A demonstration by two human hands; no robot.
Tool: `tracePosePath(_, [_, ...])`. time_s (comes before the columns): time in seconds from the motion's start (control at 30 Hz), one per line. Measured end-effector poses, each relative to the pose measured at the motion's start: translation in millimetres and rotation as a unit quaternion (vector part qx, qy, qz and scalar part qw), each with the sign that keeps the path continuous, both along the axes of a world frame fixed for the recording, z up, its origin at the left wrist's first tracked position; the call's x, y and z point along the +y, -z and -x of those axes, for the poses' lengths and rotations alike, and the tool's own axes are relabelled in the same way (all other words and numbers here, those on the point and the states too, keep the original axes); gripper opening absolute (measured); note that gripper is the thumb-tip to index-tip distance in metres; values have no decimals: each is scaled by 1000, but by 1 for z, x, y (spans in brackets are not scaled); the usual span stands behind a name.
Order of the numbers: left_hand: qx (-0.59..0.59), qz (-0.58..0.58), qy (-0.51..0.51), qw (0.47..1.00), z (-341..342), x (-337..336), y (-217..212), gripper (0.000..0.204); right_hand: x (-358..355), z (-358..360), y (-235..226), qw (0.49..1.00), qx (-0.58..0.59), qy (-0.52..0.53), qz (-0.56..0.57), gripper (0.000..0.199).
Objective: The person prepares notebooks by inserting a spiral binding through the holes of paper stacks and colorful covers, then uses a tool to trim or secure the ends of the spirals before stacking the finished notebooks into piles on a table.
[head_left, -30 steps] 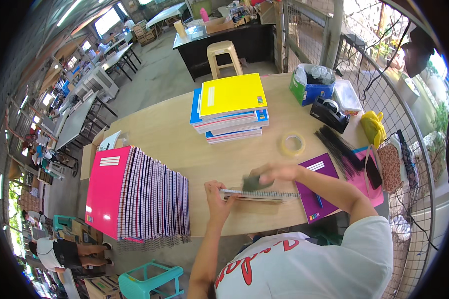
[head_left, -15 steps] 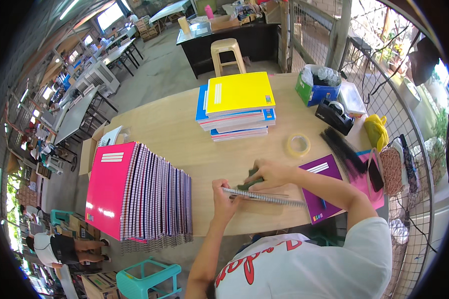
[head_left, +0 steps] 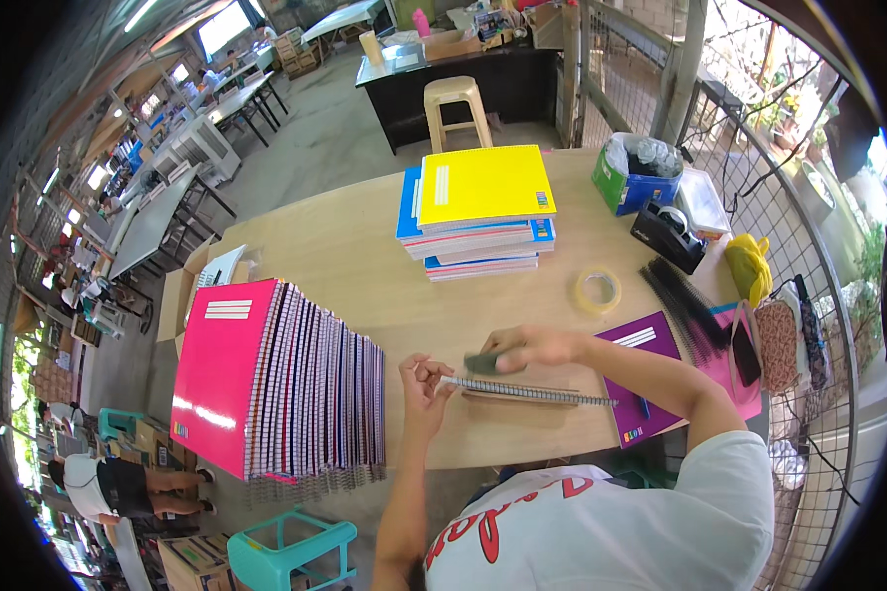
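Note:
A spiral notebook (head_left: 508, 390) stands edge-on near the table's front, its coil upward and running out past its right end. My left hand (head_left: 424, 394) is at the notebook's left end, fingers curled and thumb against the coil's tip. My right hand (head_left: 542, 347) is closed on a small dark green object (head_left: 482, 362), just above and beyond the coil; its kind is unclear. To the right, under my right forearm, lies a purple notebook (head_left: 637, 394) with a blue pen (head_left: 645, 407) on it. A tall row of spiral notebooks with a pink cover (head_left: 225, 369) stands at the left.
Yellow and blue notebooks (head_left: 488, 187) are stacked at the table's far middle. A tape roll (head_left: 598, 291), loose black coils (head_left: 685, 305), a tape dispenser (head_left: 668, 236), a green-blue box (head_left: 629, 187) and a yellow bundle (head_left: 749, 266) sit at the right. A teal stool (head_left: 291, 552) stands below left.
My right hand has moved slightly left and down with the dark green object. My left hand's fingers have loosened and lifted at the notebook's end. The view has shifted slightly.

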State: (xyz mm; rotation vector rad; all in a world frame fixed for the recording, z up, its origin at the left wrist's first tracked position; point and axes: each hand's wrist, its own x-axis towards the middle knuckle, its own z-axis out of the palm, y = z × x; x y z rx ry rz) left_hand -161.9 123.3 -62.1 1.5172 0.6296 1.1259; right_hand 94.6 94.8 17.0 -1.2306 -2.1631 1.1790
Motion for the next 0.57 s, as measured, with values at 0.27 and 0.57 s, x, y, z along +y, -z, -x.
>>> tracePosePath(0.27, [-70, 88, 31, 993, 3, 6, 3, 56, 18, 8, 11, 997, 55, -48, 36, 52])
tracePosePath(0.57, [-131, 159, 46, 977, -6, 6, 37, 42, -119, -88, 59, 838, -270, 474, 11, 70])
